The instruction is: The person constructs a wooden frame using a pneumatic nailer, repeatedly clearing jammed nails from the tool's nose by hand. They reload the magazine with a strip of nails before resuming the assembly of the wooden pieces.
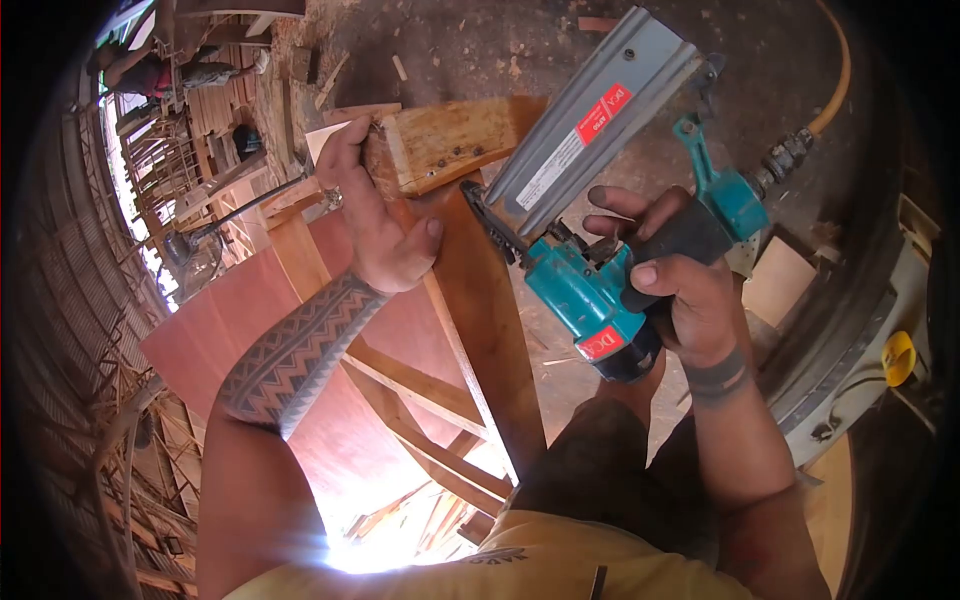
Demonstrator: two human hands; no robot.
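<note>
In the head view my right hand (pixel 690 295) is wrapped round the black grip of a teal nail gun (pixel 585 290). Its long grey magazine (pixel 600 110) points up and away, and its nose is beside the frame's dark board. My left hand (pixel 375 215) grips the corner of a wooden frame (pixel 490 330), thumb on the near side and fingers bent over the far end. Several nail heads or holes show in the frame's end block (pixel 455 140). A reddish plywood panel (pixel 240 290) lies against the frame, under my left forearm.
An orange air hose (pixel 835 80) runs from the nail gun's coupling to the upper right. Stacked timber (pixel 215 120) and another person (pixel 140 75) are at upper left. Wood scraps litter the floor (pixel 450 50). A yellow object (pixel 898 358) rests on a grey surface at right.
</note>
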